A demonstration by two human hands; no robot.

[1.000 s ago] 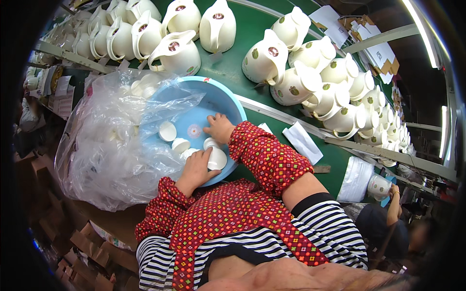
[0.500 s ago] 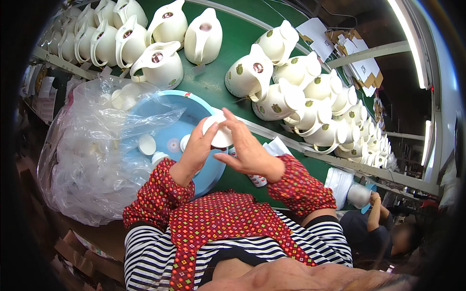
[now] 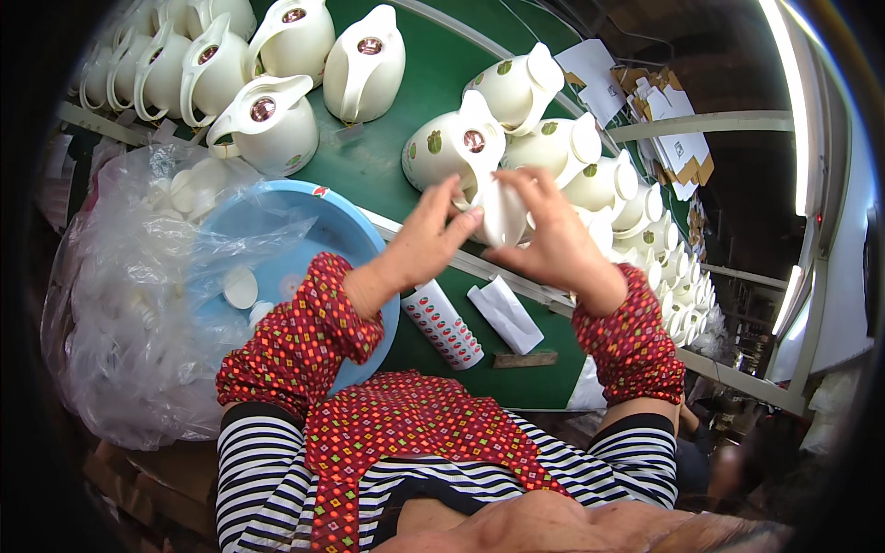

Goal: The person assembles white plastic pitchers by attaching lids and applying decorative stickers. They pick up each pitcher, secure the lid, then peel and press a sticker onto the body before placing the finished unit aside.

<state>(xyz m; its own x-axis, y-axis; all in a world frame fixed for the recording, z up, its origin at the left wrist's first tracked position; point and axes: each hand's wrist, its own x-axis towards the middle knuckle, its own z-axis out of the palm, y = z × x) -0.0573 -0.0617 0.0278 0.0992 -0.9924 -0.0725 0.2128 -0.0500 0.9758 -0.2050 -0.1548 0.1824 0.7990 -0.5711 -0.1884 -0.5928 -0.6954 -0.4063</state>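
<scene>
Between my hands a round white lid (image 3: 503,217) is tilted in front of the cream jugs, slightly blurred. My right hand (image 3: 553,230) curls its fingers over the lid's upper side. At its left edge, my left hand (image 3: 426,238) has thumb and fingers bent in, the thumb at the rim. Just beyond is a cream jug (image 3: 429,152) with a leaf print, its coppery round opening uncovered. The lid and my fingers partly hide the jugs behind.
At left stands a blue basin (image 3: 369,230) with white lids (image 3: 241,288), beside a clear plastic bag (image 3: 120,341). A sticker roll (image 3: 442,327) and folded white paper (image 3: 507,313) lie on the green table. Several jugs (image 3: 273,124) line the far left; more stand right. Metal rails cross the table.
Both hands have moved forward and right with the white lid, from over the basin to the jugs. The view has shifted, uncovering more of the sticker roll and paper.
</scene>
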